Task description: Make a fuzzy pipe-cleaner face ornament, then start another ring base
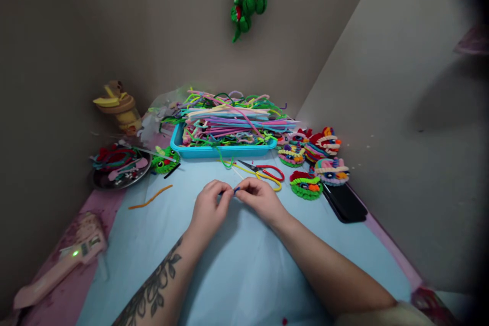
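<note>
Over the middle of the pale blue cloth, my left hand [211, 206] and my right hand [263, 198] meet nearly fingertip to fingertip. Both are closed in a pinch on a short dark blue pipe cleaner [237, 189], mostly hidden by the fingers. Just beyond my right hand lie scissors [269, 172] with red and yellow handles, their blades apart. An orange pipe cleaner [152, 197] rests on the cloth to the left of my left hand.
Behind the hands, a blue tray [225, 151] overflows with pipe cleaners. Fuzzy bird-like heads [306, 186] and a black phone [346, 204] lie at right. A metal bowl [126, 182], a small green figure [165, 161] and a pink glue gun [57, 274] with a lit green light are at left.
</note>
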Action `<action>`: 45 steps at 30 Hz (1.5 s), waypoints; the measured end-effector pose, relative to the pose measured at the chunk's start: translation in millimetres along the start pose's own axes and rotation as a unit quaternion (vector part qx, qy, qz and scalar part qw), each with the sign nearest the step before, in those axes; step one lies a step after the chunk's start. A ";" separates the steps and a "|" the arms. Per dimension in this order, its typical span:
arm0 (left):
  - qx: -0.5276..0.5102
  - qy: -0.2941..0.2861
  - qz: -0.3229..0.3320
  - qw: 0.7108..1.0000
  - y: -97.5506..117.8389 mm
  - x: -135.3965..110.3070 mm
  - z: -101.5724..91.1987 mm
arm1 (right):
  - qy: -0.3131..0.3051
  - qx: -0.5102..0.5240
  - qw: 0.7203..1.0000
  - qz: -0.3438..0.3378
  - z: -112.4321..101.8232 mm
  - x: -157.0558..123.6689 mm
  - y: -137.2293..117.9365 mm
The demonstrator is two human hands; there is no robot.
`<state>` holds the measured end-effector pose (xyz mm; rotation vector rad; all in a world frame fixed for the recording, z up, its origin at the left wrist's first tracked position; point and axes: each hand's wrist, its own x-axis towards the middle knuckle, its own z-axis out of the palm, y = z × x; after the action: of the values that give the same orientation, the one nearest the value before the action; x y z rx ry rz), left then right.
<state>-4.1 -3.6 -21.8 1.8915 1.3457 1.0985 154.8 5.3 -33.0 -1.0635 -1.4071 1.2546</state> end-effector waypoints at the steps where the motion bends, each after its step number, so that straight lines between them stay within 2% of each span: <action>1: -0.020 -0.008 -0.034 0.999 -0.3 0.8 0.4 | 0.005 -0.077 0.995 -0.061 0.0 -2.1 -1.2; 2: -0.044 -0.020 -0.070 0.996 -0.9 1.8 0.7 | 0.006 -0.160 0.979 -0.127 -0.4 -4.3 -2.6; 4: -0.096 -0.044 -0.129 0.986 -2.6 3.7 0.8 | -0.008 -0.305 0.920 -0.247 -1.7 -8.1 -5.5; 5: -0.117 -0.053 -0.147 0.981 -3.2 4.4 0.4 | -0.020 -0.351 0.891 -0.286 -2.5 -9.3 -6.8; 6: -0.132 -0.057 -0.157 0.977 -3.5 5.0 -0.2 | -0.028 -0.373 0.875 -0.307 -3.2 -9.8 -7.6; 7: -0.137 -0.057 -0.158 0.976 -3.3 5.4 -1.0 | -0.029 -0.370 0.876 -0.308 -3.9 -9.5 -8.1; 8: -0.135 -0.054 -0.152 0.978 -2.6 5.7 -2.1 | -0.025 -0.344 0.893 -0.289 -4.5 -8.5 -8.2; 9: -0.126 -0.052 -0.141 0.981 -1.6 5.8 -3.3 | -0.022 -0.297 0.921 -0.250 -5.0 -7.0 -8.1; 11: -0.099 -0.049 -0.109 0.988 1.1 5.9 -5.9 | -0.027 -0.164 0.979 -0.121 -6.0 -3.1 -7.2; 12: -0.086 -0.051 -0.087 0.991 2.4 6.0 -7.1 | -0.038 -0.092 0.994 -0.045 -6.5 -1.2 -6.5; 14: -0.065 -0.062 -0.042 0.995 4.1 6.2 -9.0 | -0.078 0.040 0.992 0.091 -7.6 1.5 -5.2; 17: -0.042 -0.087 0.018 0.995 4.4 6.3 -10.1 | -0.128 0.172 0.954 0.209 -9.2 2.4 -3.1; 19: -0.029 -0.099 0.047 0.994 3.8 5.9 -9.7 | -0.156 0.206 0.937 0.234 -10.2 1.8 -1.7; 22: -0.008 -0.108 0.076 0.991 3.4 4.5 -8.4 | -0.177 0.200 0.935 0.231 -11.2 1.1 -0.1; 27: 0.044 -0.093 0.081 0.991 4.5 2.2 -6.9 | -0.175 0.093 0.965 0.170 -11.6 1.7 -1.0; 30: 0.080 -0.083 0.065 0.991 4.9 1.7 -6.4 | -0.142 -0.059 0.985 0.085 -10.6 1.4 -3.9; 32: 0.095 -0.074 0.048 0.992 4.4 1.6 -5.5 | -0.107 -0.176 0.979 -0.002 -9.0 0.2 -5.7; 34: 0.090 -0.058 0.019 0.994 3.1 1.6 -3.7 | -0.065 -0.289 0.949 -0.109 -6.9 -1.7 -6.5; 37: 0.012 -0.041 -0.087 0.995 -0.5 2.0 0.1 | -0.006 -0.450 0.855 -0.259 -3.4 -4.8 -5.9; 39: -0.090 -0.053 -0.171 0.980 -2.9 2.3 2.4 | 0.020 -0.519 0.794 -0.317 -1.2 -6.3 -5.2; 40: -0.140 -0.062 -0.202 0.967 -3.8 2.5 3.2 | 0.027 -0.534 0.777 -0.332 -0.4 -6.6 -5.0; 41: -0.179 -0.068 -0.221 0.956 -4.2 2.7 3.6 | 0.032 -0.535 0.775 -0.335 0.1 -6.5 -4.9; 42: -0.202 -0.067 -0.228 0.950 -4.1 2.8 3.8 | 0.034 -0.519 0.789 -0.328 0.2 -6.1 -4.9; 43: -0.204 -0.061 -0.223 0.951 -3.5 2.9 3.5 | 0.036 -0.487 0.816 -0.309 -0.2 -5.4 -5.2; 45: -0.154 -0.040 -0.182 0.970 -1.2 2.7 2.1 | 0.036 -0.386 0.891 -0.237 -2.7 -3.0 -6.2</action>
<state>-2.5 -0.6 -23.0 1.3849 1.3230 0.9666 157.9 2.3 -27.1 -1.1431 -2.0186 0.2733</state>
